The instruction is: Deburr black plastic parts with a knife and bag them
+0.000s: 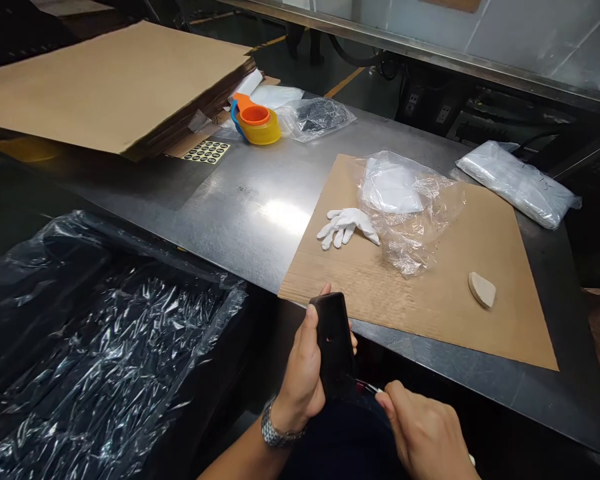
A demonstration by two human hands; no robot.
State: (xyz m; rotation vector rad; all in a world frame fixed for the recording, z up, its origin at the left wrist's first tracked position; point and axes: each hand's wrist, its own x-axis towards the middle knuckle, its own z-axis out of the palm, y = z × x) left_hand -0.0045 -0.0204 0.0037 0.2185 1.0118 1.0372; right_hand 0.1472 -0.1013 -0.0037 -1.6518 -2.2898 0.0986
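My left hand [305,367] is wrapped round a black, shallow, tray-like part [334,340] with a small hole in it, tilted upright in front of the table edge. My right hand [425,427] grips a slim tool [367,386] with a thin, shiny metal end and a pale handle mostly hidden in the fist. The tool's tip is at the lower right edge of the black part; whether it touches cannot be made out. A white glove [347,227] lies beyond on a cardboard sheet [450,313], beside a crumpled clear bag [410,233] with white material inside.
A tan block [482,290] sits on the cardboard. A wrapped packet [520,180] lies at the right. Yellow tape in an orange dispenser [258,120], a sticker sheet [206,152] and stacked cardboard [110,87] are at the back left. A black plastic-lined bin [105,360] stands left.
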